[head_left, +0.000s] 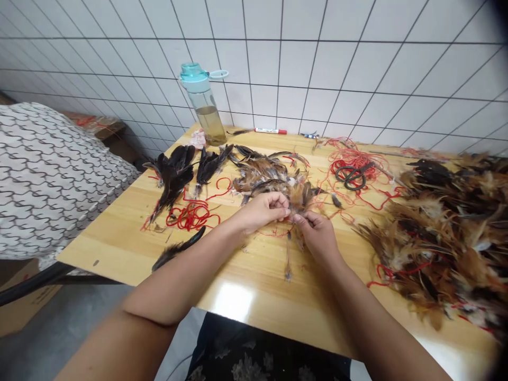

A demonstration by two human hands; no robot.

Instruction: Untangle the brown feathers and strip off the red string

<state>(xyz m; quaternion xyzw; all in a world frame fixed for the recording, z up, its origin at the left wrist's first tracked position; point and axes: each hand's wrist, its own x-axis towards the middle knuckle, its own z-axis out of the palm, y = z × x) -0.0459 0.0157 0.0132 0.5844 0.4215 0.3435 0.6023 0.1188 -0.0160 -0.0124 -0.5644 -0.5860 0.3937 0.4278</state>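
Over the middle of the table, my left hand (pixel 266 210) and my right hand (pixel 318 233) meet with their fingertips pinched. Between them is a small bundle of brown feathers (pixel 304 197), its tips pointing away from me. A thin red string (pixel 273 233) curves on the table just below my fingers; whether its end is in my grip is too small to tell. Just beyond my left hand lies a loose pile of brown and grey feathers (pixel 264 174). A wispy feather (pixel 288 264) lies beneath the hands.
Black feather bundles (pixel 174 172) and coiled red cord (pixel 192 216) lie left. Scissors (pixel 353 177) rest on tangled red string (pixel 349 156) at back right. A large brown feather heap (pixel 448 238) covers the right side. A water bottle (pixel 208 108) and red marker (pixel 270 131) are near the wall.
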